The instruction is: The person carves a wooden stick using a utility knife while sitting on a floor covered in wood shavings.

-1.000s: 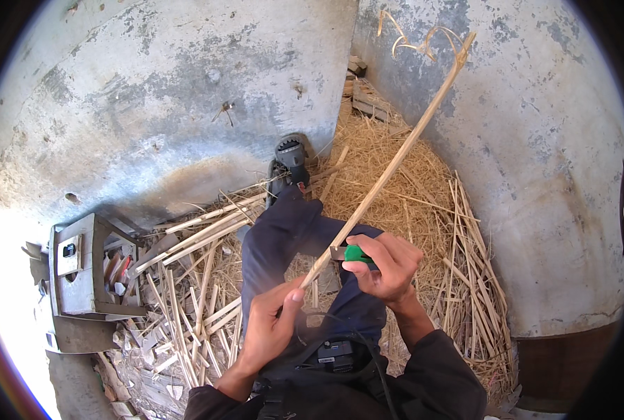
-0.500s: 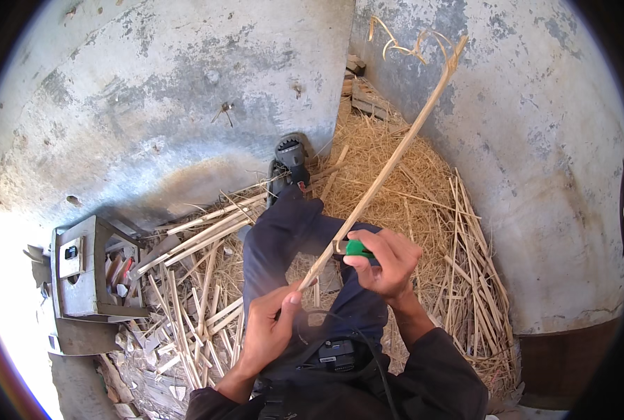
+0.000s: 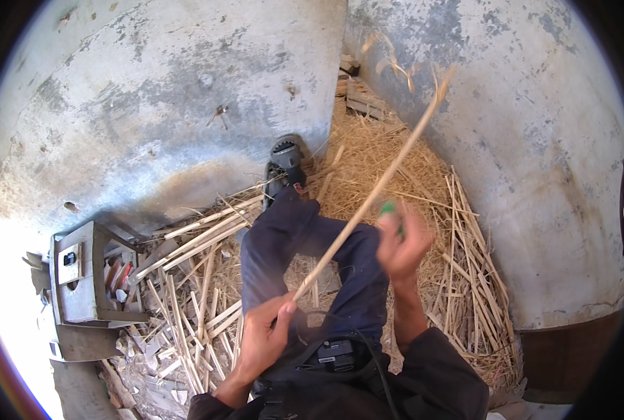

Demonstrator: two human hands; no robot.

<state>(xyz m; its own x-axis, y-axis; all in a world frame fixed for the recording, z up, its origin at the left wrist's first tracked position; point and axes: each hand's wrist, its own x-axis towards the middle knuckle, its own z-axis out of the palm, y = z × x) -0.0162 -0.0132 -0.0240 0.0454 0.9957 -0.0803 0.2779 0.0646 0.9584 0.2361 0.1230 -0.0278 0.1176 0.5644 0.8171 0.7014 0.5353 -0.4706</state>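
My left hand [image 3: 264,334] is closed around the lower end of a long, pale wooden stick [image 3: 371,199]. The stick slants up and to the right across my legs, and thin curled shavings [image 3: 396,64] hang at its far tip. To the right of the stick, my right hand [image 3: 404,245] is closed on a small green-handled tool [image 3: 387,210], a cutter or knife by its look. Motion blurs this hand, and the tool's blade cannot be made out. The tool stands apart from the stick.
Straw-like shavings [image 3: 375,150] cover the floor ahead. Piles of split sticks lie on the right [image 3: 469,280] and left [image 3: 200,238]. A wooden stool [image 3: 81,297] on its side holds small items. Weathered walls [image 3: 186,84] stand in front and at right. My shoe [image 3: 284,164] touches the front wall.
My right hand has moved up and to the right with the green tool, away from the stick. The stick's far tip has dipped a little; my left hand keeps its hold.
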